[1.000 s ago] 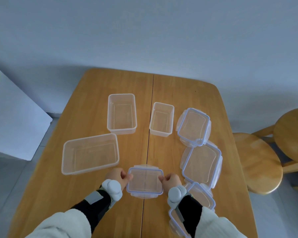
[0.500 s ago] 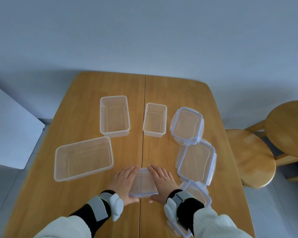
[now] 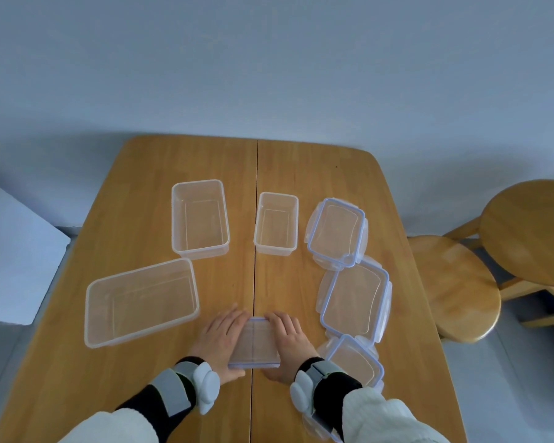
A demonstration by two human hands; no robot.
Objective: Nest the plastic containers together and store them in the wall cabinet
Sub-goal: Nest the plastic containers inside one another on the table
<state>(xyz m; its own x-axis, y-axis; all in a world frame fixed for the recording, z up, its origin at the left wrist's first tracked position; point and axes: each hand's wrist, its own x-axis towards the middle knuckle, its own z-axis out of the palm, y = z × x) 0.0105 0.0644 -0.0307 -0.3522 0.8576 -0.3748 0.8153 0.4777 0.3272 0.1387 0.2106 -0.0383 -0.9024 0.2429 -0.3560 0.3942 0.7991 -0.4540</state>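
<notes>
Your left hand (image 3: 223,338) and right hand (image 3: 289,342) lay flat, fingers extended, pressed against both sides of a small lidded container (image 3: 254,344) at the wooden counter's (image 3: 135,193) near edge. Three open containers sat beyond; three blue-rimmed lids lay right.

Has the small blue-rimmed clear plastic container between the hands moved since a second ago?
Cannot tell. The small blue-rimmed container straddles the wooden table's centre seam near the front edge as before; the camera shifted, and both hands now cover its sides.
</notes>
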